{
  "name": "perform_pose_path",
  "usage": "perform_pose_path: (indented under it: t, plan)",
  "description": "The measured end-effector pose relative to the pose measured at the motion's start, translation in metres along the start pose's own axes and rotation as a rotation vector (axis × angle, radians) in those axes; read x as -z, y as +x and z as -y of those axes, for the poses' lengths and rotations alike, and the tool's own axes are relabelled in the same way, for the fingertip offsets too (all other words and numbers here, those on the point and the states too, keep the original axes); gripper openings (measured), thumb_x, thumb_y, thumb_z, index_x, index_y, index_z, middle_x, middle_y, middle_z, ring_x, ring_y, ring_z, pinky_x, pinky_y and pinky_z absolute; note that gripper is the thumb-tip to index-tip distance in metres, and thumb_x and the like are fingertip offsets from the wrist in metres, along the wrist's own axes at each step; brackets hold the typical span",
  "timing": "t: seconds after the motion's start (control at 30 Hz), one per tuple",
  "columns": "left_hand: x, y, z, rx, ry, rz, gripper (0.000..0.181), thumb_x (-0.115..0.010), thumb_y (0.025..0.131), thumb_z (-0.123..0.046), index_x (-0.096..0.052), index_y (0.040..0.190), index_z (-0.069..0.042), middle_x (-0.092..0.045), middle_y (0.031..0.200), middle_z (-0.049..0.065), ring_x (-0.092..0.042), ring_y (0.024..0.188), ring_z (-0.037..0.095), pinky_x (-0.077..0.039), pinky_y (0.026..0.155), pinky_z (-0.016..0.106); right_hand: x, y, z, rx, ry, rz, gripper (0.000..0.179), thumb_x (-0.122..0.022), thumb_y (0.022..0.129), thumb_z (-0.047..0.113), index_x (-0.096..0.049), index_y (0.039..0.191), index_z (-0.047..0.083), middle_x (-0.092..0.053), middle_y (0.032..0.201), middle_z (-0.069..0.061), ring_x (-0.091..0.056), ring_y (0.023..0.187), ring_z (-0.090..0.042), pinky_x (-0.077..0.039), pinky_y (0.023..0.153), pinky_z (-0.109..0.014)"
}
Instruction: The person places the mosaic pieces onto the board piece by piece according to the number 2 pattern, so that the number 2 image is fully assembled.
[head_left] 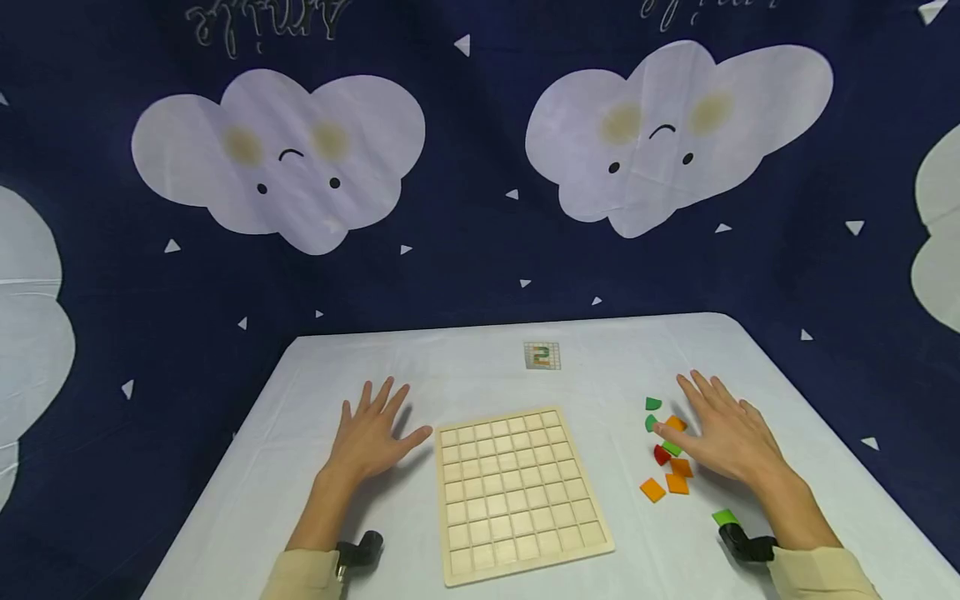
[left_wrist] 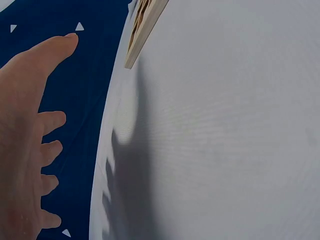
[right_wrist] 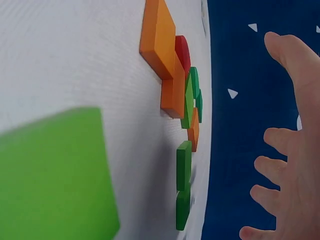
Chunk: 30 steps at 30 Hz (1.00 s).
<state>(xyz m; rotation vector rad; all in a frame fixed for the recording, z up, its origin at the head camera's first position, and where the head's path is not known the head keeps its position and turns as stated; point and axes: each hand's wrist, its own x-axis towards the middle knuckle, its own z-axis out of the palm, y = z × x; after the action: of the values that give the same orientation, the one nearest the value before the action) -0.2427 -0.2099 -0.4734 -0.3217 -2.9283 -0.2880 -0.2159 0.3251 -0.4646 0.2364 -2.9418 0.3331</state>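
Observation:
My left hand [head_left: 369, 442] hovers over the white table with fingers spread, its thumb pointing toward a wooden grid board [head_left: 517, 492]. In the left wrist view that board's corner [left_wrist: 145, 35] shows past the thumb, and the hand holds nothing. On the other side my right hand [head_left: 731, 433] is spread above several small coloured blocks, also holding nothing. Among them are orange squares [head_left: 652, 489], a red piece [head_left: 662, 455] with a curved edge, and green pieces [head_left: 653, 403]. The right wrist view shows two dark green blocks [right_wrist: 183, 165] partly hidden from the head view by that hand.
A small card [head_left: 542, 356] with a grid and a coloured figure lies at the back of the table [head_left: 450, 367]. One light green block [head_left: 725, 517] sits apart, near the right wrist camera [head_left: 746, 546]. Behind hangs a dark blue cloth [head_left: 465, 275] with white clouds.

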Motion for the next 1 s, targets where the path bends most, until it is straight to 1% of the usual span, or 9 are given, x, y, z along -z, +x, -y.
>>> perform_pose_path:
  t: [0.27,0.47,0.53,0.6,0.7,0.8,0.9,0.93,1.0]
  plan:
    - [-0.005,-0.004,-0.002,-0.002,-0.008,0.015,0.096,-0.034,0.079,-0.085,-0.034,0.151,-0.022,-0.022,0.157,0.008,-0.012,0.142,0.04,-0.012,0.105,0.071,-0.003,-0.004,-0.002,-0.009,0.002,-0.012,0.102,-0.05,0.081,0.075,-0.019,0.154,0.01,-0.018,0.156,-0.022,-0.012,0.14,-0.046,-0.013,0.099,-0.073]
    - [-0.002,-0.003,-0.002,-0.025,0.04,-0.037,0.095,-0.038,0.08,-0.082,-0.029,0.153,-0.02,-0.018,0.159,0.01,-0.004,0.144,0.038,-0.011,0.106,0.07,-0.001,-0.004,0.001,0.018,-0.001,-0.085,0.098,-0.055,0.083,0.069,-0.016,0.155,0.014,-0.017,0.157,-0.019,-0.014,0.14,-0.045,-0.018,0.098,-0.072]
    - [-0.001,-0.002,-0.002,-0.025,0.052,-0.035,0.096,-0.037,0.08,-0.082,-0.028,0.153,-0.02,-0.016,0.159,0.01,-0.001,0.144,0.037,-0.011,0.106,0.07,-0.001,-0.005,0.001,0.033,-0.001,-0.11,0.095,-0.056,0.084,0.066,-0.018,0.155,0.016,-0.019,0.157,-0.018,-0.017,0.14,-0.044,-0.022,0.096,-0.072]
    - [0.0,-0.001,-0.003,-0.03,0.033,-0.022,0.096,-0.037,0.081,-0.082,-0.027,0.154,-0.021,-0.015,0.159,0.01,-0.004,0.144,0.037,-0.015,0.106,0.069,-0.001,-0.007,0.001,0.04,0.015,-0.118,0.092,-0.057,0.085,0.064,-0.019,0.155,0.018,-0.018,0.157,-0.016,-0.02,0.139,-0.043,-0.024,0.093,-0.074]
    - [0.0,-0.001,-0.006,-0.036,-0.058,-0.013,0.092,-0.04,0.084,-0.078,-0.027,0.153,-0.02,-0.02,0.158,0.01,-0.014,0.143,0.038,-0.025,0.103,0.069,-0.001,-0.006,0.0,0.038,0.064,-0.111,0.087,-0.059,0.087,0.061,-0.023,0.155,0.021,-0.02,0.157,-0.015,-0.024,0.137,-0.044,-0.026,0.09,-0.077]
    - [0.0,-0.004,-0.009,-0.032,-0.149,-0.02,0.083,-0.05,0.087,-0.068,-0.036,0.149,-0.015,-0.037,0.149,0.014,-0.035,0.133,0.039,-0.039,0.095,0.064,-0.002,-0.005,-0.001,0.025,0.14,-0.09,0.077,-0.061,0.088,0.055,-0.036,0.15,0.016,-0.03,0.152,-0.017,-0.03,0.133,-0.045,-0.028,0.092,-0.075]
    - [-0.002,-0.007,-0.011,-0.013,-0.202,-0.022,0.07,-0.061,0.088,-0.054,-0.049,0.141,-0.01,-0.055,0.127,0.014,-0.055,0.11,0.031,-0.048,0.085,0.054,-0.003,-0.003,-0.004,0.001,0.211,-0.072,0.064,-0.063,0.09,0.047,-0.05,0.139,0.008,-0.045,0.139,-0.02,-0.042,0.123,-0.044,-0.035,0.092,-0.067]
    - [-0.003,-0.008,-0.012,-0.005,-0.212,-0.014,0.066,-0.063,0.088,-0.05,-0.052,0.138,-0.009,-0.058,0.118,0.011,-0.057,0.101,0.027,-0.05,0.082,0.049,-0.004,-0.002,-0.006,-0.01,0.225,-0.069,0.059,-0.064,0.091,0.043,-0.053,0.135,0.006,-0.05,0.133,-0.02,-0.047,0.117,-0.042,-0.039,0.089,-0.065]
    - [-0.007,-0.009,-0.014,0.009,-0.24,0.004,0.059,-0.066,0.088,-0.044,-0.057,0.133,-0.008,-0.06,0.105,0.006,-0.056,0.087,0.019,-0.05,0.076,0.042,-0.005,0.0,-0.01,-0.037,0.235,-0.063,0.052,-0.066,0.09,0.036,-0.058,0.129,0.003,-0.058,0.119,-0.018,-0.055,0.103,-0.037,-0.045,0.08,-0.057]
